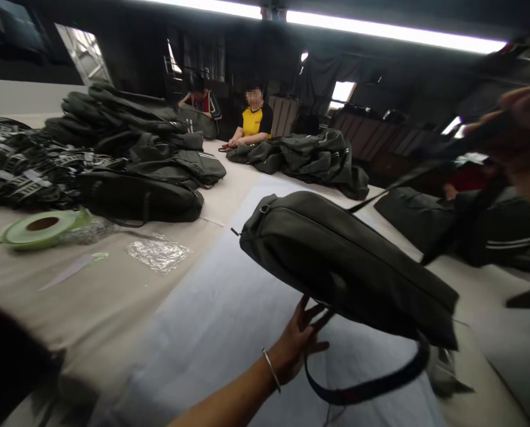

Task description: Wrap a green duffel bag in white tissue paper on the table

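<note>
A long dark bag [349, 255] hangs tilted above the pale sheet [203, 314] on the table, its right end lower. A metal ring and a zipper show at its left end. My left hand [305, 338], with a bangle on the wrist, reaches under the bag's lower edge, fingers spread and touching it. A dark strap [372, 388] loops below the bag. My right hand [525, 112] is raised at the upper right, blurred, with its fingers curled round another dark strap [465, 219] that runs down to the bag.
Piled dark bags [114, 118] and a heap of straps [20, 166] lie at the left, near a green tape roll [22, 230] and crumpled clear plastic [158, 252]. More bags [309, 157] lie farther back. A person in yellow [254, 121] and others are beyond the table.
</note>
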Demonstrator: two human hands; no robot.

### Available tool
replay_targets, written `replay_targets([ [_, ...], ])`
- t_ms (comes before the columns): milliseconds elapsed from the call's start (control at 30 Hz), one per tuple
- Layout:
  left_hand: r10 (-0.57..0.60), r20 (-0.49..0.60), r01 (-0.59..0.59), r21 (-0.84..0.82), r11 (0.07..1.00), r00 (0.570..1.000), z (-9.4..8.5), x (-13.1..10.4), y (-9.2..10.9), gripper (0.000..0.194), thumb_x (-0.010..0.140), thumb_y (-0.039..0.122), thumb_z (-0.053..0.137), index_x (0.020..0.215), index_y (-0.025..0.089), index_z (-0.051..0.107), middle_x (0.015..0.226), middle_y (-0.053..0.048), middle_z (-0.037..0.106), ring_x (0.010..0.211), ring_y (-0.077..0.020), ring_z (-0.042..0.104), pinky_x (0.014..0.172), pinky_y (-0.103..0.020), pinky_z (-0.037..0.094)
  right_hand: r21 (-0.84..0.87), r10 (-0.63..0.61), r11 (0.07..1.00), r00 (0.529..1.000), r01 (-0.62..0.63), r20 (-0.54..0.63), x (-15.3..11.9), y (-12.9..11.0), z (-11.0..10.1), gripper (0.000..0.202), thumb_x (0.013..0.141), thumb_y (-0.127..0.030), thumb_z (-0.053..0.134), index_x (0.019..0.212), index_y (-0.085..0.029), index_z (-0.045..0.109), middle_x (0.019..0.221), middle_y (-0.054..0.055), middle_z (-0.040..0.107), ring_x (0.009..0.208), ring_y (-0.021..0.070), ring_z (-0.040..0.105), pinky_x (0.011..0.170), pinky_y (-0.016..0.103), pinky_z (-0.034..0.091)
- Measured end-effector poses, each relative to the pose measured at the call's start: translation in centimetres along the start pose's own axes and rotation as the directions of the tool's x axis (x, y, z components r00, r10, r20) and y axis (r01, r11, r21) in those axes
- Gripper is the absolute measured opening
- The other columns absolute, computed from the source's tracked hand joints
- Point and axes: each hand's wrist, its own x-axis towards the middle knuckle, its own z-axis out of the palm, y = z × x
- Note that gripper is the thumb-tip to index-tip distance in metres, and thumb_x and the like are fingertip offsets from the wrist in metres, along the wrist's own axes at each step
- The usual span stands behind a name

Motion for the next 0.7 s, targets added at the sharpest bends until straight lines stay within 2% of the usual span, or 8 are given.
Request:
replay_targets([
  [67,0.002,0.048,-0.003,0.006,1.000,0.999,-1.0,-2.0,2.2,0.111,0.062,0.057,0.083,0.149,0.039,0.017,0.153,-0.014,0.028,0.139,-0.0369,0.029,0.102,-0.054,0.037,0.206,-0.121,0.970,0.992,0.128,-0.044,-1.9,-4.6,2.1,0.038,0.088,-0.037,0.048,0.092,-0.003,0.064,0.094,0.008,0.070,0.086,0.0093,0.067,0.073,0.028,0.047],
  [133,0.002,0.070,-0.001,-0.013,1.000,0.998,-2.0,-3.4,3.9,0.112,0.064,0.055,0.082,0.150,0.037,0.014,0.151,-0.015,0.030,0.136,-0.0378,0.034,0.099,-0.054,0.042,0.399,-0.155,0.901,0.986,0.169,-0.069,-3.3,-7.6,4.6,0.035,0.082,-0.023,0.053,0.102,0.005,0.062,0.090,0.011,0.071,0.084,0.0116,0.067,0.071,0.030,0.043],
  [200,-0.009,0.054,0.010,-0.021,1.000,0.999,-3.0,-4.5,5.2,0.106,0.069,0.053,0.080,0.150,0.036,0.014,0.149,-0.015,0.032,0.132,-0.0379,0.039,0.094,-0.053,0.046,0.462,-0.096,0.880,0.994,0.112,-0.058,-4.0,-8.9,6.6,0.044,0.076,-0.019,0.063,0.109,0.009,0.058,0.093,0.018,0.071,0.082,0.0153,0.068,0.068,0.028,0.044],
  [267,-0.030,0.051,0.031,-0.030,0.999,0.998,-3.6,-5.1,6.0,0.104,0.071,0.050,0.079,0.150,0.038,0.013,0.149,-0.015,0.032,0.130,-0.0381,0.042,0.092,-0.055,0.047,0.455,-0.050,0.887,0.996,0.079,-0.076,-3.9,-9.0,7.5,0.047,0.074,-0.019,0.065,0.109,0.011,0.057,0.103,0.027,0.068,0.085,0.0178,0.068,0.066,0.024,0.045],
  [367,-0.075,0.087,0.079,-0.043,0.996,0.993,-3.4,-5.5,6.7,0.104,0.072,0.047,0.080,0.150,0.038,0.011,0.148,-0.017,0.031,0.128,-0.0394,0.045,0.093,-0.060,0.046,0.437,-0.036,0.896,0.994,0.079,-0.106,-3.0,-8.8,7.5,0.049,0.074,-0.020,0.065,0.109,0.013,0.056,0.110,0.033,0.063,0.086,0.0203,0.068,0.063,0.022,0.044],
  [500,-0.102,0.139,0.109,-0.045,0.993,0.985,-1.7,-5.5,7.2,0.095,0.073,0.048,0.079,0.148,0.033,0.022,0.147,-0.019,0.032,0.128,-0.0412,0.045,0.093,-0.064,0.044,0.435,-0.015,0.895,0.981,0.099,-0.193,-2.0,-9.2,6.6,0.049,0.070,-0.016,0.065,0.107,0.014,0.056,0.110,0.034,0.062,0.086,0.0235,0.067,0.058,0.023,0.040],
  [600,-0.172,0.144,0.182,-0.059,0.982,0.975,-0.2,-5.9,7.7,0.090,0.072,0.047,0.080,0.145,0.033,0.030,0.146,-0.019,0.033,0.126,-0.0427,0.046,0.093,-0.066,0.043,0.398,-0.020,0.909,0.967,0.123,-0.254,-2.0,-9.7,5.7,0.042,0.077,-0.014,0.047,0.105,0.015,0.056,0.109,0.030,0.063,0.090,0.0233,0.065,0.055,0.025,0.037],
  [700,-0.266,0.150,0.279,-0.079,0.957,0.952,0.8,-6.5,8.4,0.083,0.075,0.042,0.078,0.144,0.036,0.032,0.144,-0.018,0.035,0.124,-0.0424,0.048,0.091,-0.066,0.043,0.362,-0.051,0.921,0.965,0.144,-0.256,-2.6,-10.1,4.8,0.048,0.082,-0.017,0.027,0.103,0.014,0.057,0.101,0.022,0.067,0.089,0.0195,0.066,0.054,0.025,0.036],
])
